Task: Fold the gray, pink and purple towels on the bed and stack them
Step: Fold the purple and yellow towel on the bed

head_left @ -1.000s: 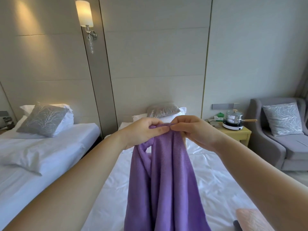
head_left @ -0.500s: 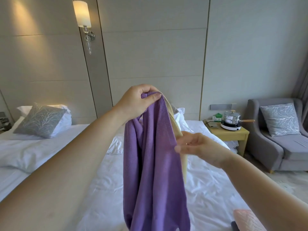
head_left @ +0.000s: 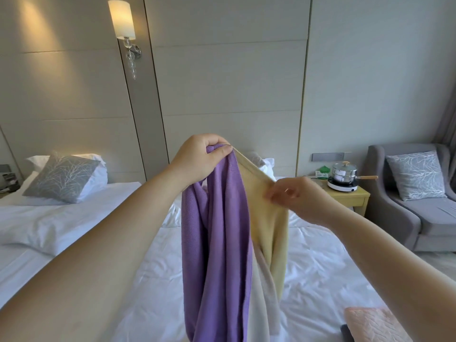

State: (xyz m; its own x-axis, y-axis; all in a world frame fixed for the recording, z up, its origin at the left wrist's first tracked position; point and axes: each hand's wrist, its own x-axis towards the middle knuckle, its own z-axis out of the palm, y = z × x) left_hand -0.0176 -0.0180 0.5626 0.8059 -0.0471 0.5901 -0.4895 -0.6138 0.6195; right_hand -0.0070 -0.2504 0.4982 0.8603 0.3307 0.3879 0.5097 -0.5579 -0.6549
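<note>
A purple towel (head_left: 217,243) with a pale yellow reverse side hangs bunched in the air over the white bed (head_left: 320,272). My left hand (head_left: 199,161) pinches its top corner, held highest. My right hand (head_left: 293,198) grips the yellow edge lower and to the right, stretching that edge taut between both hands. A folded pink towel (head_left: 370,324) lies on the bed at the bottom right, with a dark gray piece (head_left: 346,333) just showing beside it at the frame's edge.
A second bed with a gray patterned pillow (head_left: 61,178) stands to the left. A yellow nightstand (head_left: 355,196) carries a steel pot on a small cooker (head_left: 344,178). A gray armchair (head_left: 419,203) sits at the right. A wall lamp (head_left: 122,19) glows above.
My hands, first together at the towel's top, separated. The left hand rose with the corner, and the right hand slid down and right along the edge, exposing the yellow side.
</note>
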